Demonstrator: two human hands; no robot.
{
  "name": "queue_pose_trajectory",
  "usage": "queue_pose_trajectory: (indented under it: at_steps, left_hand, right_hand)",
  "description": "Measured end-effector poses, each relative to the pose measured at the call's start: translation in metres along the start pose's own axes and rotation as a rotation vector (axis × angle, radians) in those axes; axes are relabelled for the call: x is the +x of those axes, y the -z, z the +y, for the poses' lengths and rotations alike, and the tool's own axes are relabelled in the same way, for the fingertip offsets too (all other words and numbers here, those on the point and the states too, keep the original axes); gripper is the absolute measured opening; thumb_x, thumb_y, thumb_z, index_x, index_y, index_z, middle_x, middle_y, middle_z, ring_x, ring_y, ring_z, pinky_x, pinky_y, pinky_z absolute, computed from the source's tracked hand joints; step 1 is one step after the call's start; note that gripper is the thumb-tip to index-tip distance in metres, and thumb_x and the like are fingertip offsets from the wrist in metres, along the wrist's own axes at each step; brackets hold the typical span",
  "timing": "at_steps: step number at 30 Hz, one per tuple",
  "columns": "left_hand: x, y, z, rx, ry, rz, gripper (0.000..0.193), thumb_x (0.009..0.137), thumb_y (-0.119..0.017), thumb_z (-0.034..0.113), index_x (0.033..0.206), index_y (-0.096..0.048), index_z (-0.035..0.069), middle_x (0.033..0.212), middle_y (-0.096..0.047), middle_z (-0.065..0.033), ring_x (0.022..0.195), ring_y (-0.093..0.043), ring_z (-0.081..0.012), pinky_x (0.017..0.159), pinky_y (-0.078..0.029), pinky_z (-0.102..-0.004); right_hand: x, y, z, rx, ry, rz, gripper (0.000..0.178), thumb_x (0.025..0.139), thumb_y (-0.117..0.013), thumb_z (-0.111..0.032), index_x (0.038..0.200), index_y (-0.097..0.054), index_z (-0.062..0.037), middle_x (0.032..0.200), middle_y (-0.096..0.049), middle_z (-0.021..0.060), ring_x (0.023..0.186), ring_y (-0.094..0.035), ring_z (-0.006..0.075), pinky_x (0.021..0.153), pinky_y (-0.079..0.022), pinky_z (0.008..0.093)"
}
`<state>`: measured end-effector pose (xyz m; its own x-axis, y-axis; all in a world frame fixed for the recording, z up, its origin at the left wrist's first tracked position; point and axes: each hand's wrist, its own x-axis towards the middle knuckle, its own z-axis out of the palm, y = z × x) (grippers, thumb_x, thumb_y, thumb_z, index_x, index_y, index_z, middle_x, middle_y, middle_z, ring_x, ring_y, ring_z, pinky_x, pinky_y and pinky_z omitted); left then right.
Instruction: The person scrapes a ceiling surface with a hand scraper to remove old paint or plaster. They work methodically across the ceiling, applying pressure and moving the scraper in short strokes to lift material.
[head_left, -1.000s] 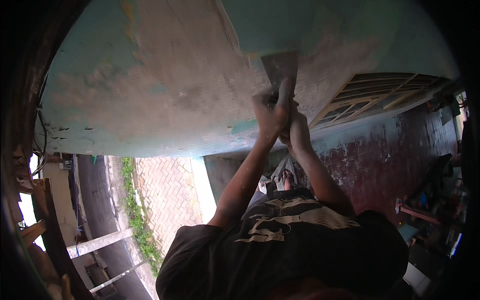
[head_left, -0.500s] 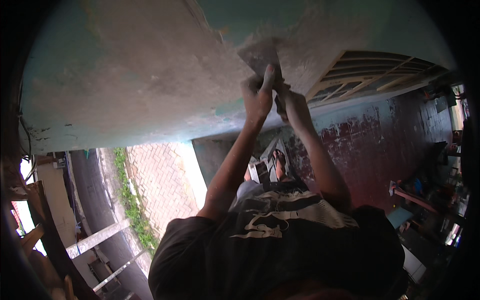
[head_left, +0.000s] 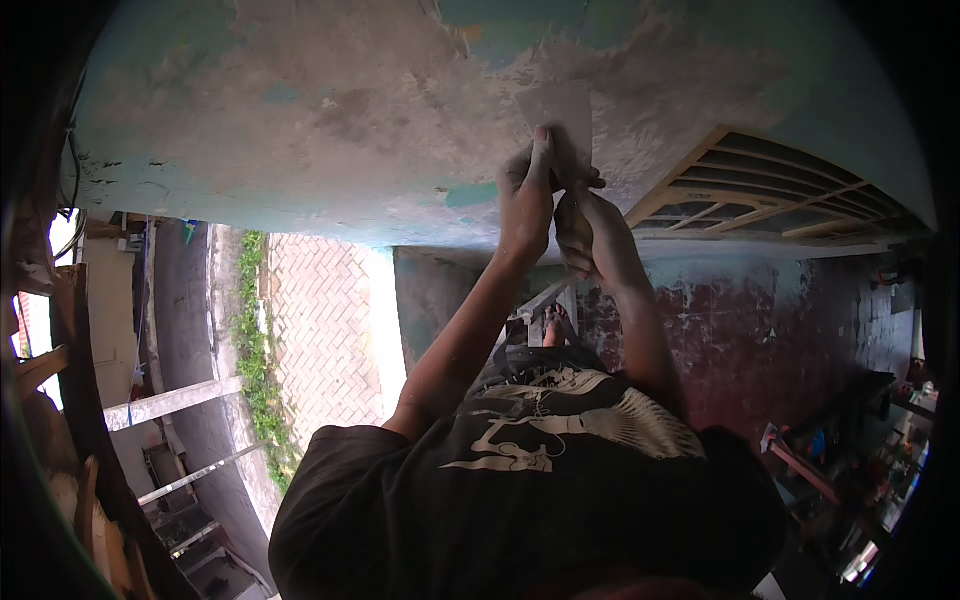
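Observation:
Both of my hands are raised against a wall (head_left: 330, 130) of grey plaster with worn green paint. Between them is a wide, flat putty knife (head_left: 562, 112), its blade lying close to the plaster. My left hand (head_left: 526, 205) grips it, the thumb stretched along the blade's face. Just to the right, my right hand (head_left: 600, 235) is closed around the lower end, where the handle is mostly hidden by fingers. Pale dust coats both hands.
A slatted wooden vent frame (head_left: 770, 185) is set in the wall at right. Far below, my foot (head_left: 555, 325) stands by a pale ladder-like support (head_left: 545, 300). Dark red flooring (head_left: 720, 340) lies right; brick paving (head_left: 325, 330) and a green plant strip (head_left: 255, 340) lie outside at left.
The putty knife and both hands have shifted slightly right and down in the picture, and the blade has turned more upright. My view has tilted too. Both hands keep their hold.

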<state>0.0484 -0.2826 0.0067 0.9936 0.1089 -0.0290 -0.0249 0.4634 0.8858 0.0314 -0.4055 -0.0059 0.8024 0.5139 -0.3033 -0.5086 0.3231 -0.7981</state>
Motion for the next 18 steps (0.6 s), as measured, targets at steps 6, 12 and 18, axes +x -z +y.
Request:
queue_pose_trajectory:
  at_steps: [6,12,18]
  left_hand:
    - [0.015,-0.021,-0.007,-0.035,-0.036,0.174,0.051,0.105,-0.052,0.042,0.08,-0.061,-0.002,0.069,-0.064,-0.0112,0.061,-0.064,-0.0193,0.06,-0.053,-0.0321]
    - [0.021,-0.038,0.004,0.023,-0.041,0.257,0.052,0.103,-0.054,0.045,0.079,-0.061,-0.001,0.069,-0.062,-0.0091,0.06,-0.063,-0.0187,0.059,-0.052,-0.0318]
    - [0.028,-0.043,-0.006,-0.046,-0.08,0.293,0.053,0.104,-0.051,0.046,0.081,-0.061,-0.001,0.072,-0.062,-0.0102,0.065,-0.065,-0.0191,0.064,-0.052,-0.0322]
  right_hand:
    - [0.009,-0.004,-0.014,-0.093,0.043,0.162,0.047,0.104,-0.045,-0.051,0.076,-0.048,-0.0143,0.051,-0.033,-0.008,0.034,-0.028,0.0038,0.034,-0.02,0.0236]
    - [0.008,0.002,-0.03,-0.295,0.082,0.23,0.056,0.104,-0.042,-0.054,0.086,-0.06,-0.0044,0.055,-0.043,-0.0067,0.039,-0.034,0.0039,0.036,-0.024,0.0257]
    - [0.016,0.011,-0.041,-0.36,0.18,0.119,0.041,0.107,-0.042,-0.045,0.088,-0.052,-0.01,0.051,-0.035,-0.0087,0.033,-0.027,0.0026,0.031,-0.018,0.024]
